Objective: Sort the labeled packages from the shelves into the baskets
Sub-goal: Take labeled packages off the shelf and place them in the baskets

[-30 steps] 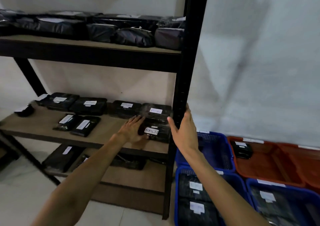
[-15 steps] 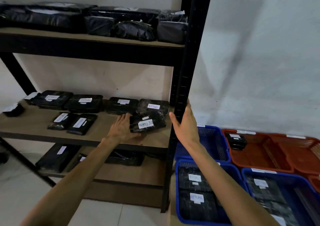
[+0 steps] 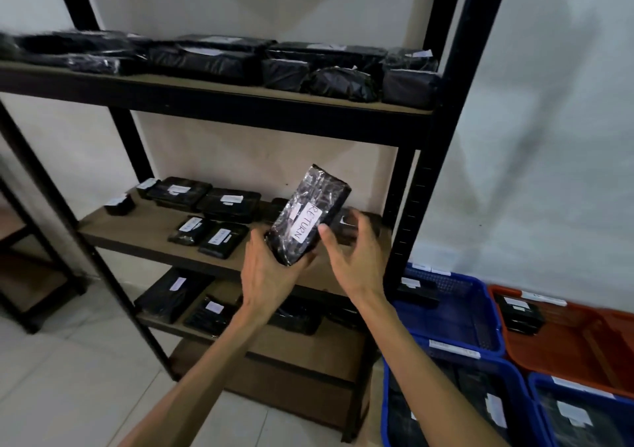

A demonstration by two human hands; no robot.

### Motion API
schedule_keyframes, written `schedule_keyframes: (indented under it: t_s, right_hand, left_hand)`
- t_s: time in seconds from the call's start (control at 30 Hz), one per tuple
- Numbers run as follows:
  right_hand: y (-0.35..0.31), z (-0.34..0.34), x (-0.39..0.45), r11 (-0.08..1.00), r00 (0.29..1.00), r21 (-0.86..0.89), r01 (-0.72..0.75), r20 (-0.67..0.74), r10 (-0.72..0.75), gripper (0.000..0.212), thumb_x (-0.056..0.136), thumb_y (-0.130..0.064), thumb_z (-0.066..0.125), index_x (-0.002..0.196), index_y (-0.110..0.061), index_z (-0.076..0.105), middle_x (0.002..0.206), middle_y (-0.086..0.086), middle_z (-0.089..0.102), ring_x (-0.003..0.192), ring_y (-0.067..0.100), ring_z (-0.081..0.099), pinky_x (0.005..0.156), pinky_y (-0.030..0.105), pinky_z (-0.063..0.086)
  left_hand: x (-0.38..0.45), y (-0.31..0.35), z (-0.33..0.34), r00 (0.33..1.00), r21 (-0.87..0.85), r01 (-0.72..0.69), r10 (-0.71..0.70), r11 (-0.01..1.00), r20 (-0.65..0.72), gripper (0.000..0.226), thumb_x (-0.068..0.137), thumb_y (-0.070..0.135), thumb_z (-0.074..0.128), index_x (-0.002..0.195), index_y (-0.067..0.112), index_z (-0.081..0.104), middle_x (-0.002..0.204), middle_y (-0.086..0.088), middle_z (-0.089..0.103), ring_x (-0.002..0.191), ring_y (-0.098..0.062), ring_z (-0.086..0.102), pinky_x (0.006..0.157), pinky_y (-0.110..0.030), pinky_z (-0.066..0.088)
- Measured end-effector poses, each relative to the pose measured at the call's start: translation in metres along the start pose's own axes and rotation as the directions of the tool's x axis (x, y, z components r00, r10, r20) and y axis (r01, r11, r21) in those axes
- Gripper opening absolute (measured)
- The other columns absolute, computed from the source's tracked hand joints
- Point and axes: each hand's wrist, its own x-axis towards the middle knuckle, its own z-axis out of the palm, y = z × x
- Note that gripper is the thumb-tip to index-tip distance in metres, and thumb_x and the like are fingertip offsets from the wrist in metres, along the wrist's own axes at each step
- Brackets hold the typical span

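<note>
Since half a second ago we lifted the RETURN package (image 3: 308,215) off the middle shelf (image 3: 154,230); left hand (image 3: 271,275) grips its lower end, right hand (image 3: 356,257) beside it, fingers spread. Baskets (image 3: 480,350) partly filled; many packages remain shelved.

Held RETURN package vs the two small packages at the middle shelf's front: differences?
The RETURN package is off the shelf, tilted up on end in the left hand; the two small packages lie flat on the middle shelf. Its label reads clearly; theirs are too blurred to read. It also looks larger. All are black-wrapped with white labels.
</note>
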Motion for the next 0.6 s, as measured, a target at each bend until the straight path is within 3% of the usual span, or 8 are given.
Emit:
schedule_keyframes:
  t_s: [0.1, 0.23, 0.4, 0.53, 0.6]
  right_hand:
    - [-0.008, 0.012, 0.007, 0.994, 0.988, 0.075, -0.080, 0.138, 0.069, 0.068, 0.082, -0.065, 0.065, 0.137, -0.033, 0.043, 0.128, -0.013, 0.060, 0.122, 0.009, 0.055, 0.104, 0.045, 0.047]
    - [-0.018, 0.005, 0.019, 0.978, 0.969, 0.150, -0.143, 0.221, 0.108, 0.047, 0.092, -0.037, 0.067, 0.132, -0.034, 0.044, 0.112, -0.023, 0.058, 0.112, 0.004, 0.056, 0.105, 0.035, 0.043]
    - [-0.024, -0.023, 0.040, 0.991, 0.913, 0.005, -0.137, 0.388, 0.125, 0.055, 0.091, -0.030, 0.068, 0.134, -0.029, 0.034, 0.130, -0.004, 0.059, 0.110, 0.010, 0.059, 0.102, 0.041, 0.047]
    - [-0.027, -0.046, 0.054, 0.996, 0.805, -0.072, -0.051, 0.588, 0.084, 0.041, 0.092, -0.036, 0.066, 0.129, -0.044, 0.049, 0.127, -0.005, 0.061, 0.108, 0.016, 0.065, 0.092, 0.042, 0.056]
    - [-0.032, -0.056, 0.058, 0.989, 0.731, -0.143, 0.023, 0.677, 0.081, 0.041, 0.093, -0.039, 0.064, 0.131, -0.048, 0.051, 0.124, -0.008, 0.060, 0.103, 0.015, 0.066, 0.089, 0.038, 0.057]
  left_hand:
    - [-0.007, 0.004, 0.001, 1.000, 0.003, 0.001, -0.001, 1.000, 0.024, 0.091, 0.054, 0.077, 0.074, 0.121, 0.026, 0.037, 0.111, 0.012, 0.048, 0.103, -0.010, 0.052, 0.080, -0.029, 0.048]
    - [-0.006, -0.002, -0.002, 0.994, -0.002, -0.009, 0.009, 1.000, 0.106, 0.091, 0.060, 0.089, 0.061, 0.124, 0.028, 0.040, 0.122, 0.009, 0.052, 0.107, -0.009, 0.055, 0.088, -0.033, 0.052]
    - [0.012, -0.007, -0.027, 0.986, -0.176, -0.113, 0.132, 0.978, 0.105, 0.086, 0.078, 0.079, 0.055, 0.147, 0.033, 0.033, 0.140, 0.010, 0.045, 0.120, 0.000, 0.049, 0.104, -0.040, 0.048]
    - [0.033, 0.010, -0.044, 0.937, -0.103, -0.272, 0.287, 0.957, 0.200, 0.088, 0.080, 0.073, 0.057, 0.153, 0.047, 0.015, 0.152, 0.003, 0.032, 0.131, -0.013, 0.045, 0.106, -0.044, 0.044]
    - [0.038, 0.017, -0.048, 0.900, -0.110, -0.326, 0.344, 0.939, 0.269, 0.083, 0.085, 0.066, 0.059, 0.153, 0.047, 0.017, 0.150, 0.003, 0.038, 0.130, -0.011, 0.047, 0.106, -0.041, 0.042]
